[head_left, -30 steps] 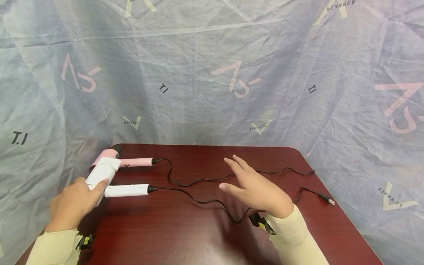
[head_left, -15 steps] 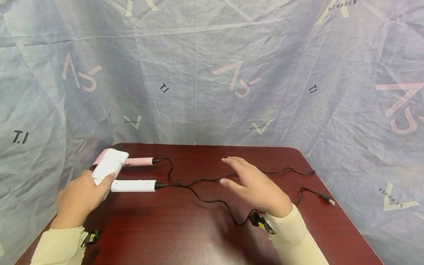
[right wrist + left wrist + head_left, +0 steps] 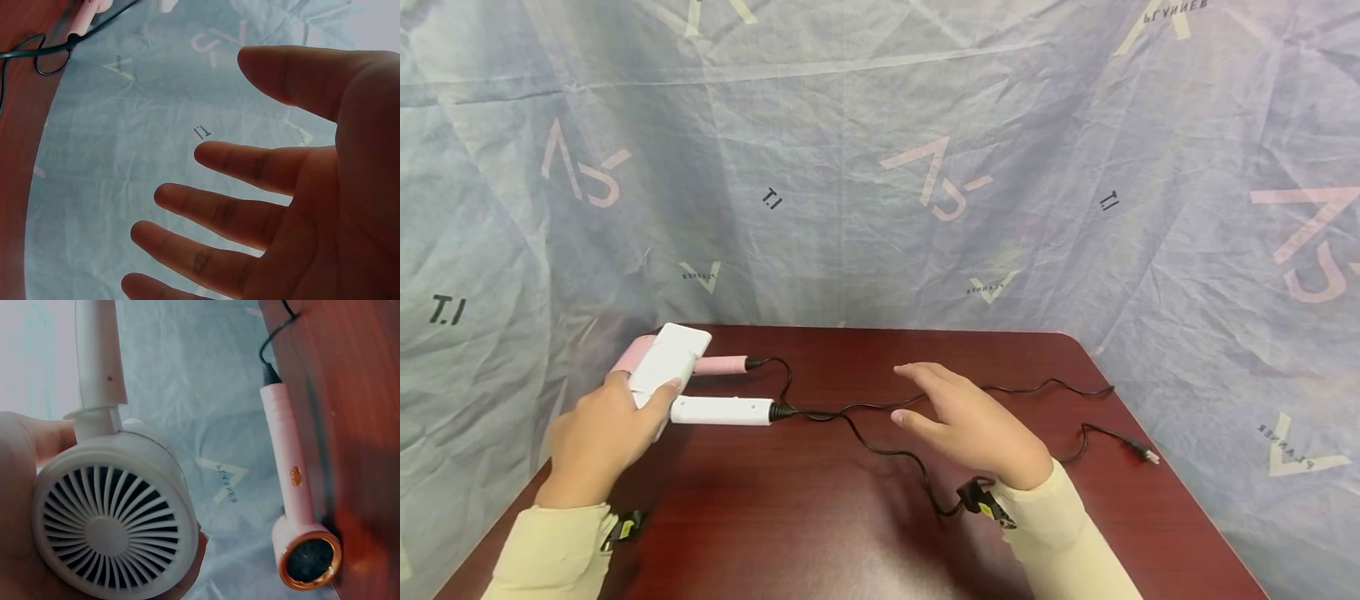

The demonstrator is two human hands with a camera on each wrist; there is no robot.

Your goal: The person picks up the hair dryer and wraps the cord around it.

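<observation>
My left hand (image 3: 598,433) grips a white hair dryer (image 3: 668,360) by its barrel, above the left side of the table. The dryer's handle (image 3: 722,410) points right, and its round slatted back grille (image 3: 106,534) faces the left wrist camera. Behind it on the table lies a pink hair dryer (image 3: 721,365), partly hidden by the white one in the head view; the left wrist view shows its gold-rimmed end (image 3: 310,559). Over the right half of the table hovers my right hand (image 3: 973,425), holding nothing. Its fingers (image 3: 219,212) are spread and nearly straight.
Black cords (image 3: 891,452) run from both handles across the dark red table (image 3: 790,533) to the right. One plug (image 3: 1142,452) lies near the right edge. A grey printed cloth (image 3: 850,167) hangs behind the table and along both sides.
My left hand has moved right and away from me with the white hair dryer, which now covers more of the pink one. The right hand has shifted only slightly.
</observation>
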